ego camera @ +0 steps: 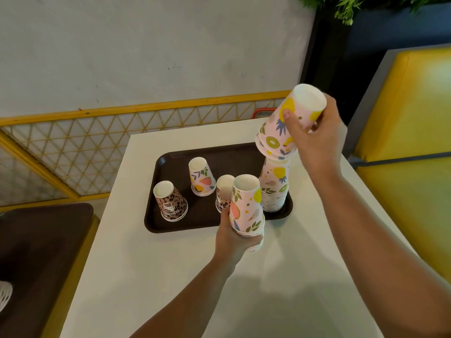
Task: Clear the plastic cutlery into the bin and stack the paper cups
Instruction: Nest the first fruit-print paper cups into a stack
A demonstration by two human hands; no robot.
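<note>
A dark brown tray (185, 226) lies on the white table (280, 289). A tall stack of upside-down fruit-print paper cups (274, 189) stands at the tray's right end. My right hand (317, 140) grips a few nested fruit-print cups (285, 125), upside down and tilted, right over the top of that stack. My left hand (234, 237) holds another small nest of fruit-print cups (246, 203) upside down at the tray's near edge. Loose on the tray are a leopard-print cup (170, 201), a fruit-print cup (201, 178) and a second leopard-print cup (223, 191), partly hidden. No cutlery shows.
A yellow bench seat (412, 132) runs along the table's right side. A brown seat (41, 254) sits at the lower left. A yellow mesh railing (102, 140) and a grey wall stand behind the table. A white mesh object (3, 296) peeks in at the left edge.
</note>
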